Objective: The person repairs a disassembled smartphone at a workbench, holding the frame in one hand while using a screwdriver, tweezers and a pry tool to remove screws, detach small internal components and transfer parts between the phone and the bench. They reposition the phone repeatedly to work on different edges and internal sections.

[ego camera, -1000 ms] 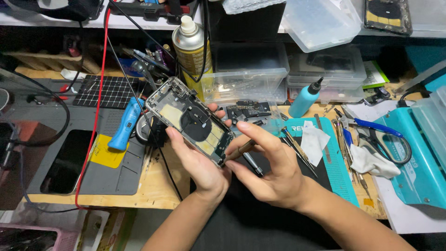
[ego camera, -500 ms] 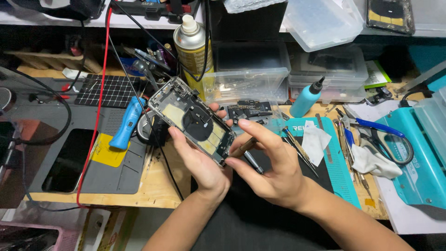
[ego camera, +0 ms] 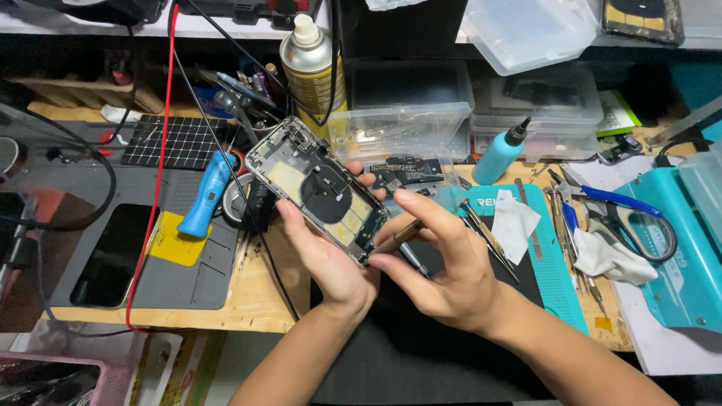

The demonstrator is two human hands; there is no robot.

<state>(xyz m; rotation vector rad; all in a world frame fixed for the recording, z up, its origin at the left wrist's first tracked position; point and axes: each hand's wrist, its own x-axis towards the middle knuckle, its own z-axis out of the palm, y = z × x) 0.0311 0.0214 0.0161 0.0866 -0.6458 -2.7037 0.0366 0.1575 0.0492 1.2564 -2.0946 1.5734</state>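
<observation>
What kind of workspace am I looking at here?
Most likely a phone repair bench. The left hand holds an opened phone housing, the right hand works a slim tool at its edge, and screwdrivers lie on a teal work mat.

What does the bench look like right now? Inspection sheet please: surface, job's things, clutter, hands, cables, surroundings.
Surface: wooden bench with a grey work mat and a teal mat.
Job's things: opened phone housing, insides facing up; thin tool at its lower edge.
Clutter: blue-handled tool, blue bottle, spray can, scissors, white cloth, clear boxes.
Hands: left hand cradles the housing; right hand pinches the tool in its fingers.
Cables: red cable and black cables cross the mat.
Surroundings: shelf above; pink basket below.
</observation>
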